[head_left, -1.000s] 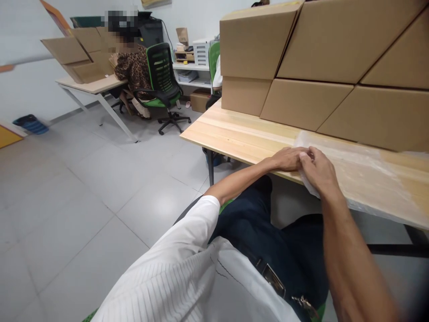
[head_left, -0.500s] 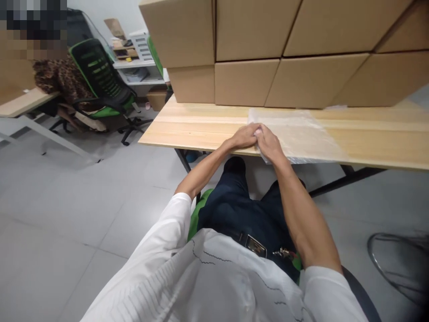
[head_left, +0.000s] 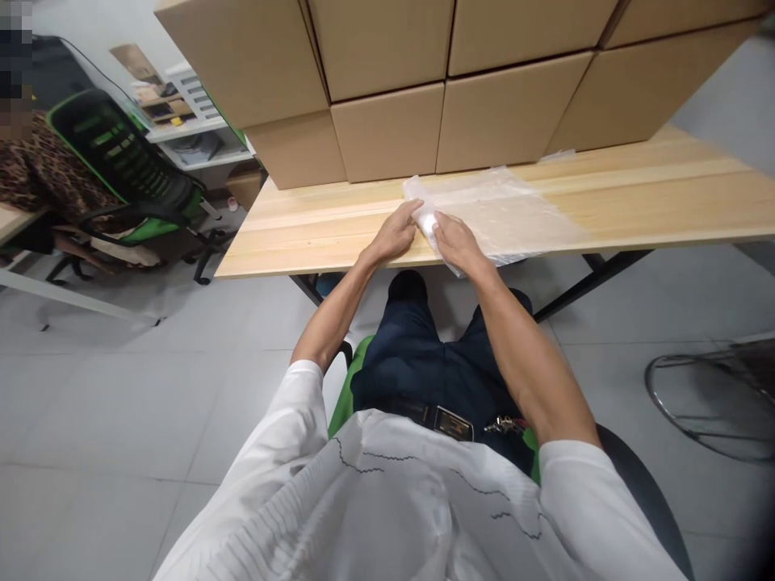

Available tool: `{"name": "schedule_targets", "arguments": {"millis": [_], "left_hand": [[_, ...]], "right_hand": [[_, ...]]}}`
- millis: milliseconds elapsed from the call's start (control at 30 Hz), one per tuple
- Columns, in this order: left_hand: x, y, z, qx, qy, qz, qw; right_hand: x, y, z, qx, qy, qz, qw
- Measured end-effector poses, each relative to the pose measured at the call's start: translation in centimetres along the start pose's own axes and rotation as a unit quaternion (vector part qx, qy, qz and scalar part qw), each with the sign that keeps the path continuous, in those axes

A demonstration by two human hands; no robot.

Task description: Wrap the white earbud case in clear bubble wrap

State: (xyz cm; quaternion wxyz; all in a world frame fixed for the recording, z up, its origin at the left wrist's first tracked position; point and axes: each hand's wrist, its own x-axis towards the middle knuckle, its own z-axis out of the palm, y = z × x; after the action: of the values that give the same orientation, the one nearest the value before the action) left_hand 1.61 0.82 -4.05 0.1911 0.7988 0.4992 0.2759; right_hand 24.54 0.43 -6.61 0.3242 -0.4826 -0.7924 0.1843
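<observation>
With our left hand and right hand pinching the clear plastic bag corner overhanging the bench near edge, we judge it could slip off.

Wooden table: stacked cardboard boxes along far side, clear plastic sheet flat near front edge, overhanging it slightly.

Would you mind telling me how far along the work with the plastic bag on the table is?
Early on. The clear plastic bag already lies flat on the wooden table before the stacked cardboard boxes. In hand: the left hand and right hand pinch its near left corner, slightly lifted. Nothing shows inside it, so filling appears left.
</observation>
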Motion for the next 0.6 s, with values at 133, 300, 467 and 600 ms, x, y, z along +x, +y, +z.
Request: {"name": "schedule_targets", "arguments": {"millis": [133, 300, 467, 600], "left_hand": [[0.0, 1.1, 0.2, 0.031, -0.027, 0.050, 0.998], [0.3, 1.9, 0.3, 0.052, -0.064, 0.066, 0.994], [0.3, 1.8, 0.3, 0.069, -0.073, 0.093, 0.991], [0.0, 2.1, 0.2, 0.056, -0.072, 0.103, 0.990]], "right_hand": [[-0.2, 0.2, -1.0, -0.008, -0.017, -0.017, 1.000], [-0.7, 0.5, -2.6, -0.008, -0.048, -0.053, 0.997], [-1.0, 1.0, -4.0, 0.002, -0.074, -0.065, 0.995], [-1.3, 1.2, -5.7, -0.003, -0.098, -0.072, 0.993]]}}
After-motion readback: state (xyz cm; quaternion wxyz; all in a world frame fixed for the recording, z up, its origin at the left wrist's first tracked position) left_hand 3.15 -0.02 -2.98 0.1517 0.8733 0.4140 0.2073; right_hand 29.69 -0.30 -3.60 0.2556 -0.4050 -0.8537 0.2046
